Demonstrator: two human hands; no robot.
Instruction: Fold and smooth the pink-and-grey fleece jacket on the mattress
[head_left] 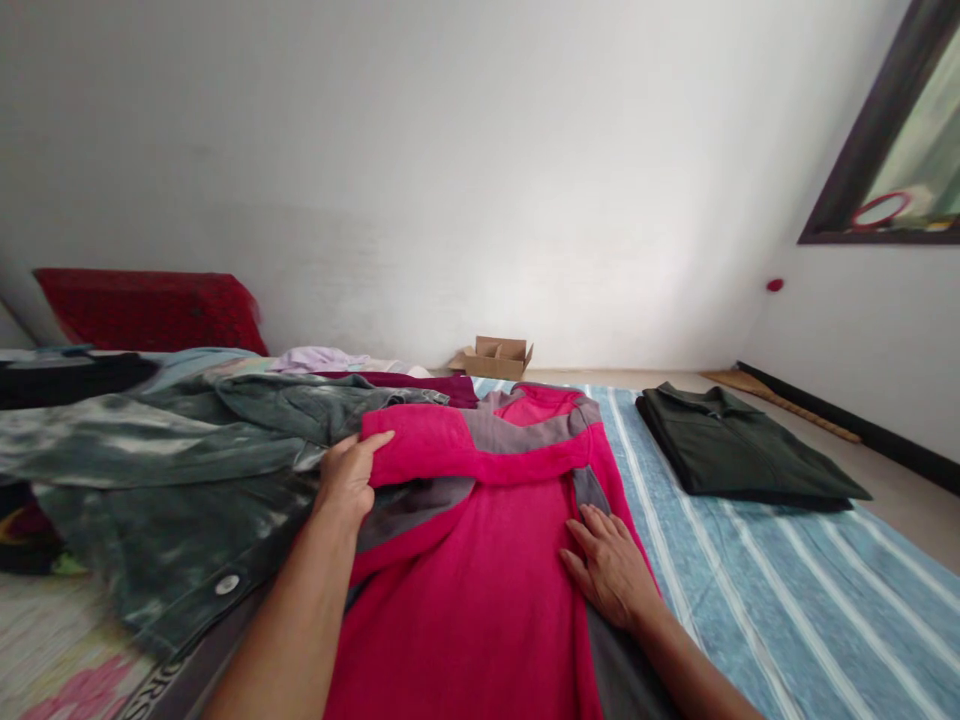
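Observation:
A bright pink and grey long-sleeved top point(487, 590) lies spread out in front of me, its collar end away from me. My left hand point(349, 475) is closed on the cuff end of one sleeve point(424, 445), which lies across the upper part of the top. Flat on the right side of the top rests my right hand point(611, 565), fingers stretched out over the pink and grey cloth. Just left of my left hand, a grey-green mottled denim jacket point(172, 510) with a white button lies in a loose heap.
A folded dark green collared garment point(739, 440) lies on the blue striped sheet point(810, 600) at right. A small open cardboard box point(495, 357) stands by the wall. Behind the clothes at left is a red covered item point(150, 305). A dark-framed window point(847, 150) is at upper right.

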